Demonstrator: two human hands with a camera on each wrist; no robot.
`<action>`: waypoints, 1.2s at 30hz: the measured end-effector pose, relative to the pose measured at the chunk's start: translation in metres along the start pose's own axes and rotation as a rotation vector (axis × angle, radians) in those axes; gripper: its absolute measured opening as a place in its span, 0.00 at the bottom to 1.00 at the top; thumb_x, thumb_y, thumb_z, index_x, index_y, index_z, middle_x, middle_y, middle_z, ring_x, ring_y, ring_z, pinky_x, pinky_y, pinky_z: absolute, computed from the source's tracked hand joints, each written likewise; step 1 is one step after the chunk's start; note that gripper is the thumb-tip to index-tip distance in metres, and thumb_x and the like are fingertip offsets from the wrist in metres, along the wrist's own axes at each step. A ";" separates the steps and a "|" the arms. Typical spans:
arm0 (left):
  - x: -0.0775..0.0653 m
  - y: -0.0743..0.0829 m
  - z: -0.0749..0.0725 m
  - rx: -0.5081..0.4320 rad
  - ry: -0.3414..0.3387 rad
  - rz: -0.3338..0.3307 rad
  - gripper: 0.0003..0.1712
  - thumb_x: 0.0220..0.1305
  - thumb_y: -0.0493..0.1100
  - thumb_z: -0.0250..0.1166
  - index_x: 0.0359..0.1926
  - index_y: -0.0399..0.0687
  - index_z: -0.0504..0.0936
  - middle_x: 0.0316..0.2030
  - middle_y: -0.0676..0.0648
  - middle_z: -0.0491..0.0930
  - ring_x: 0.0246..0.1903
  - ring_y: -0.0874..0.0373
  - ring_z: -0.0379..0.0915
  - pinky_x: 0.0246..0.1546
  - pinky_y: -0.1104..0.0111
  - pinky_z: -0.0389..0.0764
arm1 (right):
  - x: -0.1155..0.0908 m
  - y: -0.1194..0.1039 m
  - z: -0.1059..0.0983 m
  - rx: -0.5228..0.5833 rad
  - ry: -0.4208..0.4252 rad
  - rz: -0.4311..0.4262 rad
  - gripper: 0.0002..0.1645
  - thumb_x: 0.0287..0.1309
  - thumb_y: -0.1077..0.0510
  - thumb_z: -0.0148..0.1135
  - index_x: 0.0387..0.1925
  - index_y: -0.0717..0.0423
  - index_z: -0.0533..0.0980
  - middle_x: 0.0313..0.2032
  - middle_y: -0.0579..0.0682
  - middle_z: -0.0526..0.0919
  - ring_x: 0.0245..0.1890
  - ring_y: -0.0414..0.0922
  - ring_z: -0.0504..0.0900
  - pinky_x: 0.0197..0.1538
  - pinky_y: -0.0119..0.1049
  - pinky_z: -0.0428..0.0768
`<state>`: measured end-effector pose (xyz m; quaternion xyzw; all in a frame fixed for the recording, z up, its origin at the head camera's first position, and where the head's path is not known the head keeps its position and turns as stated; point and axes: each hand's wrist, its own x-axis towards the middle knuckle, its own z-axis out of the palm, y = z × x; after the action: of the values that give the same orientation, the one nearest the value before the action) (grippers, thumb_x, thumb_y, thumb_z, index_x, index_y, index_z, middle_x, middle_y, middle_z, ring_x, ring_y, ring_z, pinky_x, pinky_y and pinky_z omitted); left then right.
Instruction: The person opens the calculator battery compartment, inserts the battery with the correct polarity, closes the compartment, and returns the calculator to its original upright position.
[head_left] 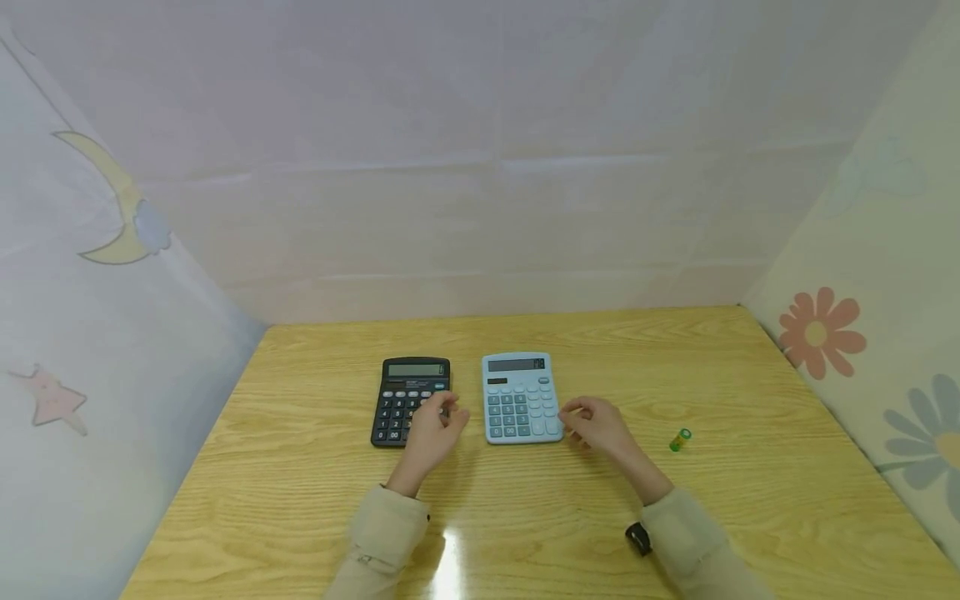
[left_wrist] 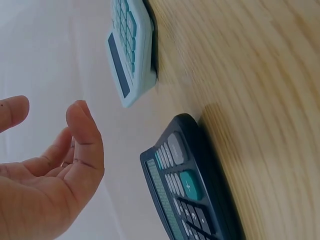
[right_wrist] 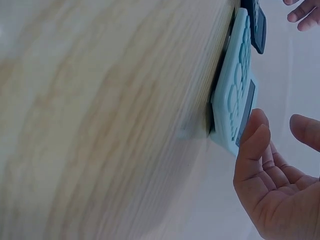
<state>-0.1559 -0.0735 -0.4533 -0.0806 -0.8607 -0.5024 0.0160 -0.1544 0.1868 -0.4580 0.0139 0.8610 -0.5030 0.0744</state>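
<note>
Two slab-shaped plastic calculators lie face up on the wood-grained table [head_left: 300, 508]: the black calculator [head_left: 400, 408] at left, the pale blue calculator [head_left: 520, 402] beside it, both with rounded corners and raised keys. The left hand [head_left: 432, 429] is above the black calculator's right side, fingers loosely bent, grasping nothing. The right hand [head_left: 602, 427], likewise relaxed and unloaded, is at the blue calculator's right edge; contact is unclear. A cylindrical green battery [head_left: 680, 440] lies farther right.

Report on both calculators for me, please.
Left hand, right hand: both empty, loosely curled. Black calculator, blue calculator side by side on table. Green cylinder farther right, clear of both.
</note>
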 end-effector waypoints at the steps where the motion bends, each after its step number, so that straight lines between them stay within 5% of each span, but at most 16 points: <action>1: 0.001 0.000 0.001 0.005 -0.005 -0.007 0.19 0.61 0.39 0.59 0.51 0.32 0.72 0.39 0.40 0.74 0.25 0.59 0.67 0.23 0.70 0.71 | 0.001 0.000 -0.001 -0.008 0.002 0.001 0.14 0.59 0.60 0.55 0.41 0.69 0.74 0.27 0.58 0.80 0.24 0.51 0.80 0.26 0.43 0.77; 22: 0.025 -0.002 0.021 0.087 -0.115 -0.040 0.29 0.62 0.42 0.57 0.58 0.26 0.63 0.45 0.33 0.71 0.38 0.45 0.73 0.37 0.57 0.74 | 0.034 0.012 -0.007 -0.136 0.021 0.090 0.23 0.59 0.56 0.55 0.48 0.73 0.72 0.28 0.57 0.81 0.24 0.46 0.78 0.28 0.37 0.76; 36: 0.037 -0.009 0.034 0.182 -0.172 -0.054 0.26 0.63 0.38 0.53 0.56 0.21 0.64 0.50 0.27 0.70 0.52 0.36 0.65 0.51 0.51 0.67 | 0.048 0.013 0.003 0.027 -0.010 0.198 0.21 0.61 0.59 0.52 0.49 0.72 0.72 0.27 0.56 0.79 0.23 0.42 0.77 0.25 0.34 0.76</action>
<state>-0.1924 -0.0443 -0.4738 -0.0984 -0.9028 -0.4136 -0.0644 -0.2001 0.1884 -0.4779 0.0975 0.8480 -0.5049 0.1281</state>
